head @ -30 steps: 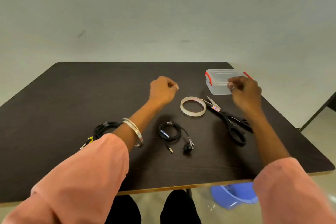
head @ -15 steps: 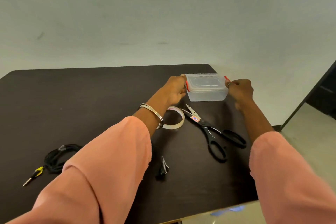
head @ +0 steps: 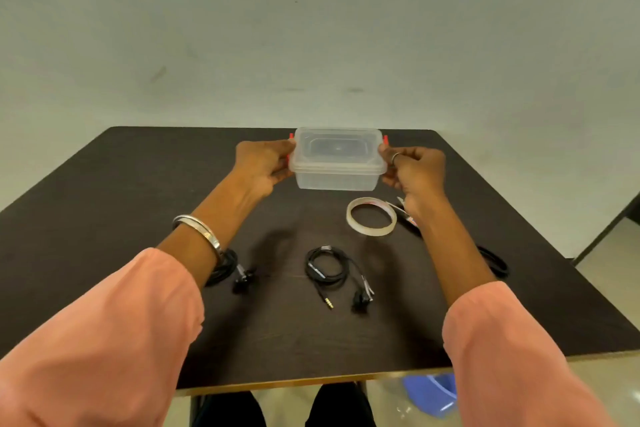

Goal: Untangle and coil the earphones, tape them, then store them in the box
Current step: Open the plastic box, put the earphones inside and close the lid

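Observation:
A clear plastic box (head: 337, 163) with its lid on and red side clips is held between both hands above the far middle of the dark table (head: 104, 184). My left hand (head: 265, 165) grips its left end and my right hand (head: 414, 168) grips its right end. A coiled black earphone (head: 329, 269) lies on the table nearer me, its plug and earbuds trailing out. A second black coiled earphone (head: 230, 270) lies to the left, partly hidden under my left forearm. A roll of clear tape (head: 371, 217) lies flat right of centre.
Black scissors (head: 495, 262) lie at the right, mostly hidden behind my right forearm. The table's front edge runs close to my knees. A blue tub (head: 431, 393) stands on the floor below the table's front right.
Both hands have taken hold of the box's ends and brought it toward the table's middle. The view has swung back to the left, so both earphone coils show again.

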### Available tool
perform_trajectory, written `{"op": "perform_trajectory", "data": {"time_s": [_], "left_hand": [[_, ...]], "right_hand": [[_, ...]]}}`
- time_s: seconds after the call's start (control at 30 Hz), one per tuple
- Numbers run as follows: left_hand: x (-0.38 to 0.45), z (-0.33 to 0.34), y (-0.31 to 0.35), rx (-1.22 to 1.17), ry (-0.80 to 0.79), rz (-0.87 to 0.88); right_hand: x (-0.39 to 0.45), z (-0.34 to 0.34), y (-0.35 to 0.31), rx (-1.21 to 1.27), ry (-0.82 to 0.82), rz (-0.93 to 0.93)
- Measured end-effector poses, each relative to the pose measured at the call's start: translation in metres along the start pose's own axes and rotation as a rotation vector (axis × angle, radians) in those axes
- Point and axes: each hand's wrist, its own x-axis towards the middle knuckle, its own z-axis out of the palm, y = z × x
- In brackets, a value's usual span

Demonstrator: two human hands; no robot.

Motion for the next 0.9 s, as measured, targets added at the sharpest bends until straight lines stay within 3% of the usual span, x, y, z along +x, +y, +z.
{"op": "perform_trajectory", "data": {"time_s": [0.3, 0.67, 0.8, 0.9], "left_hand": [[-0.01, -0.114, -0.012, 0.016, 0.17, -0.08], [-0.01, -0.133, -0.018, 0.077, 0.225, -0.051], [-0.009, -0.139, -0.018, 0.061, 0.256, -0.108], [-0.008, -0.144, -0.021, 0.159, 0.233, -0.115]], "right_hand": [[-0.06, 0.065, 0.031, -0.111, -0.22, 0.119], [-0.061, 0.07, 0.031, -0.042, -0.235, 0.242], [-0.059, 0.072, 0.037, -0.321, -0.256, 0.156], [-0.056, 0.072, 0.032, -0.616, -0.264, -0.087]]}}
